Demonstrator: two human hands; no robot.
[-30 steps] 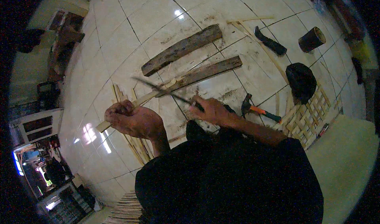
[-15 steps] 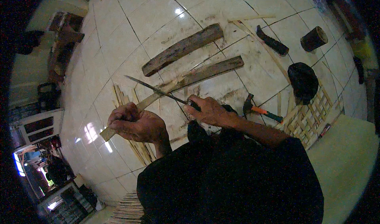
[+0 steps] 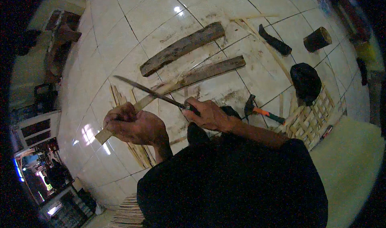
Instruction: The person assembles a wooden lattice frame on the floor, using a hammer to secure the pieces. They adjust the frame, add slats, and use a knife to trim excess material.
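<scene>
My left hand [image 3: 134, 125] grips a flat bamboo strip [image 3: 138, 106] that runs from its lower end near the tiles up toward the right. My right hand [image 3: 208, 114] holds the handle of a long knife [image 3: 146, 90]. The blade reaches up and left and lies across the strip just above my left fingers. Both hands hover over the white tiled floor [image 3: 161, 22], above my dark-clothed lap.
Two weathered wooden planks [image 3: 183, 47] [image 3: 213, 69] lie on the tiles ahead. A hammer with an orange handle [image 3: 261, 112], a woven bamboo lattice [image 3: 311, 119], a dark cap [image 3: 306, 81], a dark tool [image 3: 274, 41] and a short log [image 3: 317, 39] sit at right. Thin bamboo slats [image 3: 136, 153] lie near my left knee.
The knife blade has slid toward my left hand along the strip, and my right hand has drawn slightly closer to me. My left hand keeps its grip.
</scene>
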